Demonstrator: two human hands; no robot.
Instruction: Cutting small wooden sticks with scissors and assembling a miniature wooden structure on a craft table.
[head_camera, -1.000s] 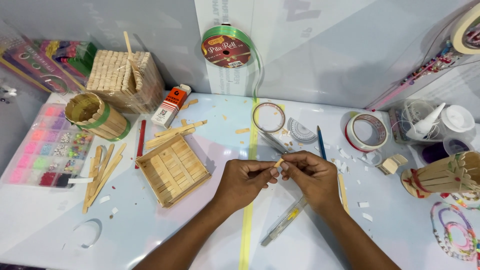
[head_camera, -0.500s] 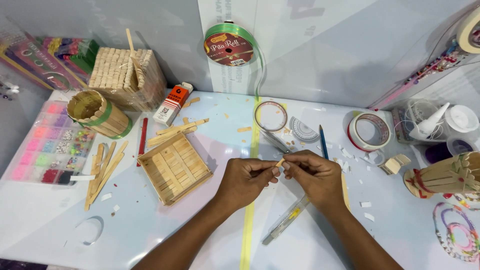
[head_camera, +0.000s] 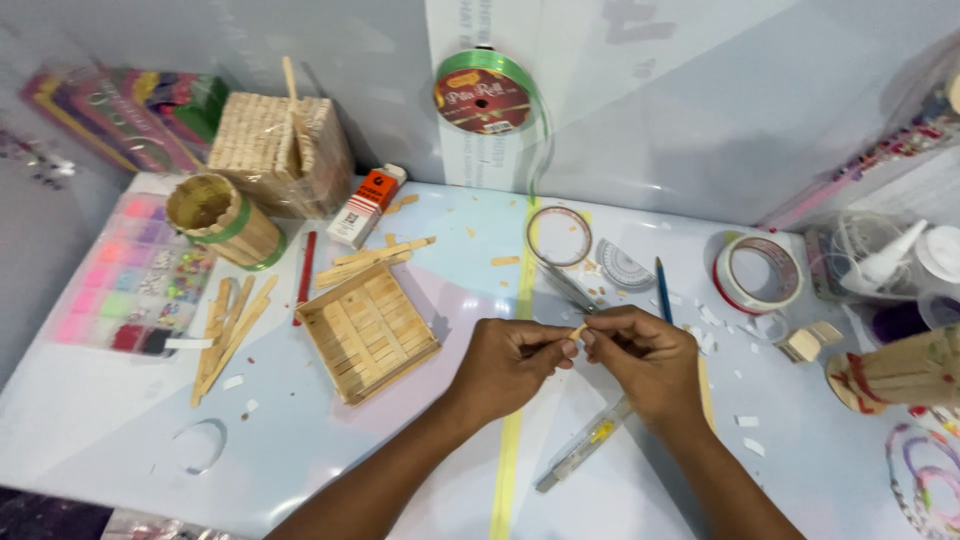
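My left hand and my right hand meet over the middle of the table. Together they pinch a small piece of wooden craft stick between their fingertips. A shallow square tray built of craft sticks lies just left of my left hand. A transparent box cutter lies on the table under my right wrist, and scissors lie just beyond my fingers.
A stick house, a round stick cup, loose sticks, a glue tube, a bead box, tape rolls, a green ribbon spool and a stick piece surround the work spot.
Both hands have stayed together on the small stick piece, with only slight finger movement. The view has shifted a little.
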